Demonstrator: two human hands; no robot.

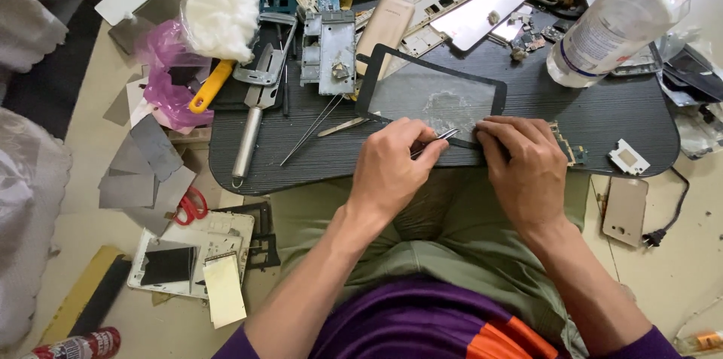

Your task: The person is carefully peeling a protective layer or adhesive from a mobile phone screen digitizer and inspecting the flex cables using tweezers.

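Observation:
A black-framed touch screen glass panel (422,88) lies flat on the dark work board (602,118). My left hand (388,167) grips metal tweezers (437,138), whose tips touch the panel's near edge. Just to the right, my right hand (523,159) presses down on the panel's near right corner, fingers flat. The two hands nearly meet at the tweezers' tips. A patch of glue residue shows in the panel's middle.
A clear plastic bottle (617,20) lies at the board's right. Phone frames and circuit boards (327,46) pile at the back. A metal-handled tool (252,129), thin probes (312,129), cotton in a bag (221,16), red scissors (190,207) and a gold phone back (625,210) lie around.

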